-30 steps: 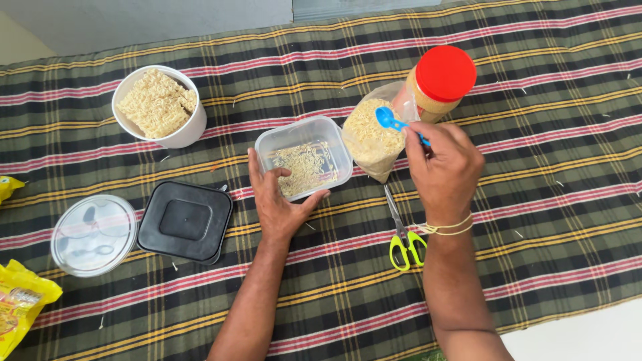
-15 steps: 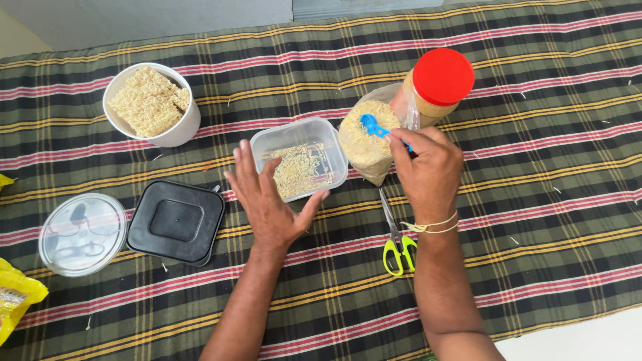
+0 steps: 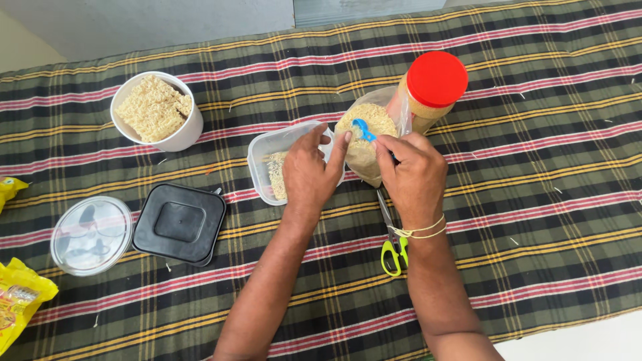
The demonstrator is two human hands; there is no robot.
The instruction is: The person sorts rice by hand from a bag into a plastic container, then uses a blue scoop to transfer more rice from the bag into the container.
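Observation:
My right hand (image 3: pixel 413 175) grips a small blue spoon (image 3: pixel 362 128) whose bowl rests in an open clear bag of pale grain (image 3: pixel 364 137). My left hand (image 3: pixel 309 170) lies over a clear square plastic container (image 3: pixel 267 160) holding some noodle pieces, its fingertips touching the near edge of the bag. A jar with a red lid (image 3: pixel 436 81) stands right behind the bag.
A white round tub of dry noodles (image 3: pixel 156 110) sits at the back left. A black square lid (image 3: pixel 179 223) and a clear round lid (image 3: pixel 91 234) lie at the left. Green-handled scissors (image 3: pixel 392 242) lie beside my right wrist. A yellow packet (image 3: pixel 19 304) is at the left edge. A striped cloth (image 3: pixel 548 200) covers the surface.
My left hand has moved from the near side of the clear container up over it, toward the bag. The right hand has kept the blue spoon at the bag's mouth.

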